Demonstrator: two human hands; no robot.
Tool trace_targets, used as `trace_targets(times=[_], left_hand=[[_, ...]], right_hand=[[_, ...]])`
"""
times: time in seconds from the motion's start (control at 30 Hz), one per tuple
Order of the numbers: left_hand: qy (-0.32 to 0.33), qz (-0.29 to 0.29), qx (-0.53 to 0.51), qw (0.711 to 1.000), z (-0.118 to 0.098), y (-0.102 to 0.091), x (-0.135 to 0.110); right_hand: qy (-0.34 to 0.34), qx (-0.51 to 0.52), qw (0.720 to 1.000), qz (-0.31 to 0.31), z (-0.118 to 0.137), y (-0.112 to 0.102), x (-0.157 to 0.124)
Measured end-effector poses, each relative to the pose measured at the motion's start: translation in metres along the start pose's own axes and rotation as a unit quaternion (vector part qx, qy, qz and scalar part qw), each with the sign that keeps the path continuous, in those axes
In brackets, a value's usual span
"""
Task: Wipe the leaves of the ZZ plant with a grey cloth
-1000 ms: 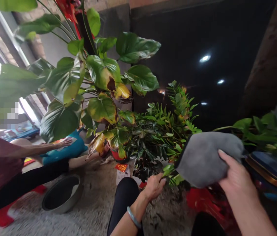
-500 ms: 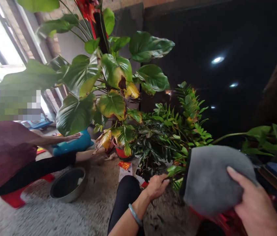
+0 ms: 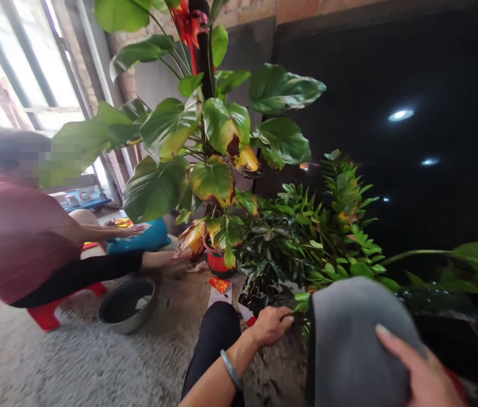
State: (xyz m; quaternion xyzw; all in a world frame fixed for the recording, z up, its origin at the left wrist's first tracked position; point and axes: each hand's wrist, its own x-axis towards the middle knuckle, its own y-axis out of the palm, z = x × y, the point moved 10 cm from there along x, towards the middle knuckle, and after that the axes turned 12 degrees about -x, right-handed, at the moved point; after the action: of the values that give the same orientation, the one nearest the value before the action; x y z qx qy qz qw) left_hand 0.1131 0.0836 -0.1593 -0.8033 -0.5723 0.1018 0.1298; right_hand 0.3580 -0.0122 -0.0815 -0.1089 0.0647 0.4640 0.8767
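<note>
My left hand [image 3: 270, 327], with a pale bangle at the wrist, has its fingers closed around a thin plant stem at the lower edge of the leafy green plant [image 3: 279, 226]. In my right hand [image 3: 419, 367], at the lower right, is a soft grey cloth [image 3: 360, 345] with a dark edge on its left. The thumb lies across its front, and the other fingers are hidden behind it. The cloth covers part of the low foliage. Beyond the left hand, a taller plant with broad, partly yellowed leaves [image 3: 213, 181] grows from a red pot [image 3: 217, 263].
At the left a person in a dark red top [image 3: 22, 232] sits on a red stool [image 3: 46, 316], hands on a teal bundle [image 3: 146, 236]. A grey basin [image 3: 124, 325] stands on the rough floor. Behind the plants is a dark glossy panel [image 3: 391, 68]. Printed paper [image 3: 218, 293] lies near my knee.
The view has turned a little to the left, so the plants and the person sit farther right. The grey cloth and right hand are lower in view. My left hand keeps its grip.
</note>
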Motion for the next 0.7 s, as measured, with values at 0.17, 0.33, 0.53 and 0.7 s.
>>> trace_targets(times=[0.17,0.33,0.53,0.7], left_hand=[[0.004,0.034,0.098,0.995,-0.008,0.004,-0.002],[-0.064,-0.058,0.089,0.992,0.013,-0.034,-0.003],[-0.085,-0.227,-0.054,0.969,0.032,-0.096,-0.012],[-0.051,-0.346,-0.325,0.879,0.046,-0.120,-0.023]], right_hand=[[0.059,0.135,0.989,-0.008,0.006,0.053,0.017],[0.116,-0.003,0.978,0.173,-0.052,0.104,-0.049],[0.055,0.023,0.991,0.120,0.006,0.075,-0.038],[0.058,0.141,0.985,0.084,0.050,0.117,-0.010]])
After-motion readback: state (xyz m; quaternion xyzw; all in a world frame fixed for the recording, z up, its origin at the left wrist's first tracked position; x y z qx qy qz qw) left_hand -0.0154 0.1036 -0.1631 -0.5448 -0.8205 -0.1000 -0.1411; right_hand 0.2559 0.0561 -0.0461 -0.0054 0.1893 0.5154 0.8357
